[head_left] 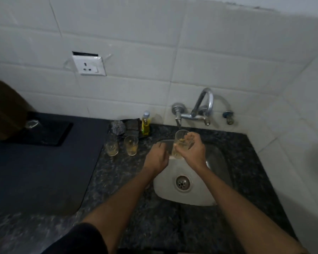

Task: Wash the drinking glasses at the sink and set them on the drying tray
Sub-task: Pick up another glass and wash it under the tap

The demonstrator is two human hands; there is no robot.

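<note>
Glass (180, 145) held over the steel sink (218, 180), under the wall tap (193, 114); right hand (192, 149) with fingers curled round it, left hand (157, 158) beside, fingers relaxed. Dark speckled stone surface (154, 226), white tiled wall (191, 52) with a socket (89, 65). Two dirty glasses (121, 147) standing left of the sink, near a yellow soap bottle (145, 125) with no readable label. Black drying tray (44, 132) well apart, far left.

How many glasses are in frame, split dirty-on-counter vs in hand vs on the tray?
Dirty on counter: 2, left glass and right glass
In hand under the tap: 1, held glass, in the right hand
On the tray: 1, tray glass, dim, hard to make out
Total: 4
</note>
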